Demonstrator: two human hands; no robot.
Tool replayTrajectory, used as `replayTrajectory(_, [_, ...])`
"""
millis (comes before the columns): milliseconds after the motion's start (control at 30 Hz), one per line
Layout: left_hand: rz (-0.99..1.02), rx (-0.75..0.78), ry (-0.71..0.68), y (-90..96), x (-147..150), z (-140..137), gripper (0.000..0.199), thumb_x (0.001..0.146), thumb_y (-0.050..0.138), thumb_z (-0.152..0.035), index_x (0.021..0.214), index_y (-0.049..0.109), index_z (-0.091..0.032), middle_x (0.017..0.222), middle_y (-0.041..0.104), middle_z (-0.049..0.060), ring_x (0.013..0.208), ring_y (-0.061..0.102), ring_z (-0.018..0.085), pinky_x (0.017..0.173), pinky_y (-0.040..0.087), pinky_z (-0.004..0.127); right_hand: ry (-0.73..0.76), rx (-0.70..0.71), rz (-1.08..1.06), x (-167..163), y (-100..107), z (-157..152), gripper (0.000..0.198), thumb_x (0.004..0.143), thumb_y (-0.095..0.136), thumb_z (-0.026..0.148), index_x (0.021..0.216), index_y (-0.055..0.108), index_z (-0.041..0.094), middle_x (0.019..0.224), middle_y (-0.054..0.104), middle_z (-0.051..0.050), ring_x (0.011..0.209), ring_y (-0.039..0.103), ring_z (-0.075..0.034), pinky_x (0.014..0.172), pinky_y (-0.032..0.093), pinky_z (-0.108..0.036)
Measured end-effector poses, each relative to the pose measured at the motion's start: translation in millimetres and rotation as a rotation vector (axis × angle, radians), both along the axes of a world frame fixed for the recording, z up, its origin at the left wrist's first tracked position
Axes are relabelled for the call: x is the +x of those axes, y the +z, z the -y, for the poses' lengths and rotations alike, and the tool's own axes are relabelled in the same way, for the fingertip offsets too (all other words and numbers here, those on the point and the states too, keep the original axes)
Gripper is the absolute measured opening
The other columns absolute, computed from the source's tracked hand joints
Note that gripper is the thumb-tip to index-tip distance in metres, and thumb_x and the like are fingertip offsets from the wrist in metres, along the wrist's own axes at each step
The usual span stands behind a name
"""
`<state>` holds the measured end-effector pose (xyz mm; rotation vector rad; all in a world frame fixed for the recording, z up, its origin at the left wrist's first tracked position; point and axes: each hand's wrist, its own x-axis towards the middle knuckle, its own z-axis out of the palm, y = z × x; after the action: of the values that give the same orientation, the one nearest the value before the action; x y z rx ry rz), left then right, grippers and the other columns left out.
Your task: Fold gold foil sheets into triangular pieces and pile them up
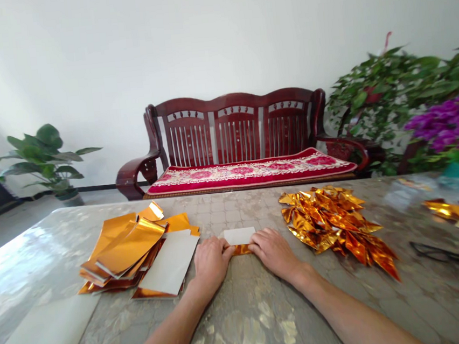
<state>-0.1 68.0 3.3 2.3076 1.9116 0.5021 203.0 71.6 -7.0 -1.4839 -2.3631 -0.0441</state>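
Paper (239,236) lies on the table (238,311) between left hand (211,256) and right hand (272,249), its gold strip (242,250) running crosswise. Each hand pinches the end on its own side; both touch it, neither being nearer.

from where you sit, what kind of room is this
Probably a home living room: a carved wooden bench with a red patterned cushion stands against the wall, with a potted plant to its left and purple flowers to its right.
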Motion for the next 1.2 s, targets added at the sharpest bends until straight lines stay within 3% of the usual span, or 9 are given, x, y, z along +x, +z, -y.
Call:
replayTrajectory(700, [-0.207,0.014,0.052,6.9,8,3,0.035,0.093,0.050,-0.047,0.092,0.072,-0.019,0.099,0.067,0.009,0.101,0.056,0.028,0.086,0.040,0.039,-0.099,-0.043,0.014,-7,5,0,0.016,0.096,0.054,0.032,0.089,0.064,0.022,0.092,0.071,-0.001,0.088,0.058,-0.019,0.076,0.033,-0.031])
replayTrajectory(1200, [-0.176,0.031,0.061,6.0,10,2,0.028,0.091,0.054,-0.042,0.096,0.069,-0.019,0.101,0.062,0.010,0.101,0.053,0.028,0.088,0.040,0.041,-0.150,-0.019,0.052,-11,5,0,0.014,0.094,0.056,0.032,0.089,0.063,0.022,0.091,0.072,-0.003,0.088,0.059,-0.021,0.075,0.032,-0.031])
